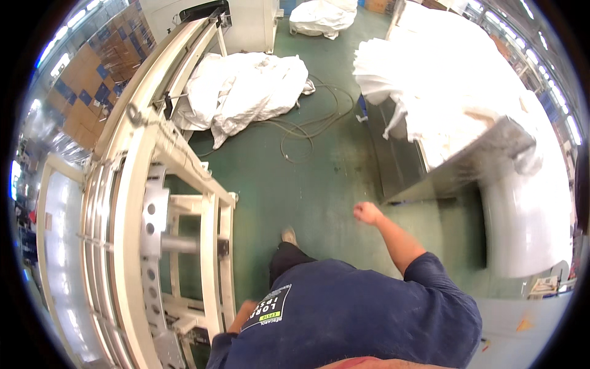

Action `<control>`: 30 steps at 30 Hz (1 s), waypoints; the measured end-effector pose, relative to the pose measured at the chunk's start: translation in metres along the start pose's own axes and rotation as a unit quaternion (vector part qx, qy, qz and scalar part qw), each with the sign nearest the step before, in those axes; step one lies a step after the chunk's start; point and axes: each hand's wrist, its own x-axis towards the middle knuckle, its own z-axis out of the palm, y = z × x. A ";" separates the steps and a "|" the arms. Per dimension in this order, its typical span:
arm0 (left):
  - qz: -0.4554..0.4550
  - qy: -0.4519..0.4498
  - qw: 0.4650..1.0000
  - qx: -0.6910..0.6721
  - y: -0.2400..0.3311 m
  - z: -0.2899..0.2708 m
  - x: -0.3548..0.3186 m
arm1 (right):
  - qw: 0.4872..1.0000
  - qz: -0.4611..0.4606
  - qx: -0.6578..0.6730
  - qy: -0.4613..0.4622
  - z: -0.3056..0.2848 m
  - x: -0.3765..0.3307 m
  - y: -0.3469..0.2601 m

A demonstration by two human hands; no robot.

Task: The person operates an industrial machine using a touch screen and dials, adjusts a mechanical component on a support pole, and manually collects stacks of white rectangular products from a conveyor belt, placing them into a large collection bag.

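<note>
My right hand hangs out in front of me over the green floor, its fingers curled into a loose fist. Nothing shows in it. It is nearest to the low corner of a dark metal cart loaded with white sheeting, and apart from it. My left hand is down by my side, close to a cream machine frame; my shirt hides most of it, and its fingers cannot be made out. One shoe is stepping forward.
On the left runs a long cream machine with rollers. A heap of white woven sacking lies beside it, and a hose loops across the floor. A large white roll stands at right. Another white bundle lies farther off.
</note>
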 end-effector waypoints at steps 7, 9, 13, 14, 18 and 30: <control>0.181 0.040 0.981 -0.064 0.057 -0.128 0.118 | 0.994 -0.029 0.086 0.056 -0.121 0.293 -0.093; 0.290 0.146 0.938 -0.122 0.127 -0.175 0.196 | 0.996 -0.013 0.062 0.055 -0.111 0.358 -0.085; 0.190 0.307 0.836 -0.414 0.325 -0.359 0.323 | 0.989 0.025 0.119 -0.088 -0.132 0.448 -0.128; 0.173 0.282 0.885 -0.327 0.362 -0.413 0.342 | 0.981 0.062 0.150 -0.106 -0.142 0.481 -0.139; 0.268 0.276 0.856 -0.346 0.442 -0.566 0.376 | 0.989 0.007 0.102 -0.109 -0.193 0.656 -0.168; -0.298 0.236 0.763 -0.522 0.405 -0.513 0.445 | 0.882 -0.375 0.005 -0.284 -0.278 1.055 -0.677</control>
